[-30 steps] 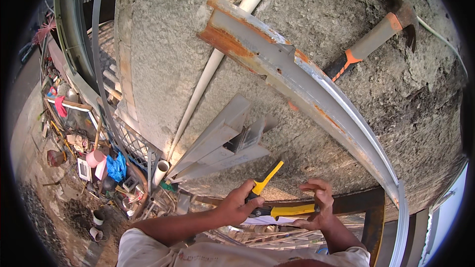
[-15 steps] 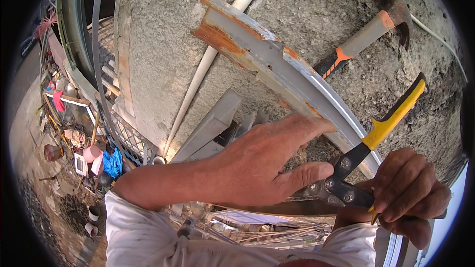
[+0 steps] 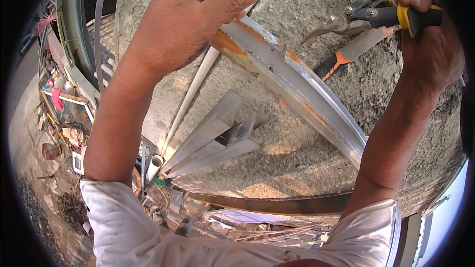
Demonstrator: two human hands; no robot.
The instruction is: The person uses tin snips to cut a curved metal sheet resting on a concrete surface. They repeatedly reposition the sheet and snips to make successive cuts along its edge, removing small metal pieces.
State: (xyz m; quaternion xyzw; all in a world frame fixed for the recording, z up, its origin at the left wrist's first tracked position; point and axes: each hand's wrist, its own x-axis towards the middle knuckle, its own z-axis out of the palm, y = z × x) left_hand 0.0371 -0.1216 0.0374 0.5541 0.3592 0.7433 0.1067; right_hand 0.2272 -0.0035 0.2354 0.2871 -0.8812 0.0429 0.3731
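My right hand (image 3: 433, 52), at the upper right, is closed round the handles of tin snips (image 3: 366, 14) with yellow-and-black grips. Their jaws point left, above the channel and apart from it. A grey metal channel (image 3: 297, 79), rusty in patches, slants across the concrete. My left hand (image 3: 180, 22) is over its upper left end, fingers curled and thumb stretched across; it appears to grip that end, which it hides. Beneath the snips lies a hammer (image 3: 358, 44) with a grey and orange handle; its head is mostly hidden behind the snips and my right hand.
Bent grey metal offcuts (image 3: 213, 131) lie on the rough concrete slab (image 3: 292, 153). A white pipe (image 3: 193, 84) runs under the channel. Beyond the slab's rusty near edge (image 3: 277, 203) and down to the left is lower ground with scattered clutter (image 3: 62, 101).
My left hand has moved up and left from the channel's middle to its far end. My right hand has lifted the snips up toward the hammer and turned their jaws left.
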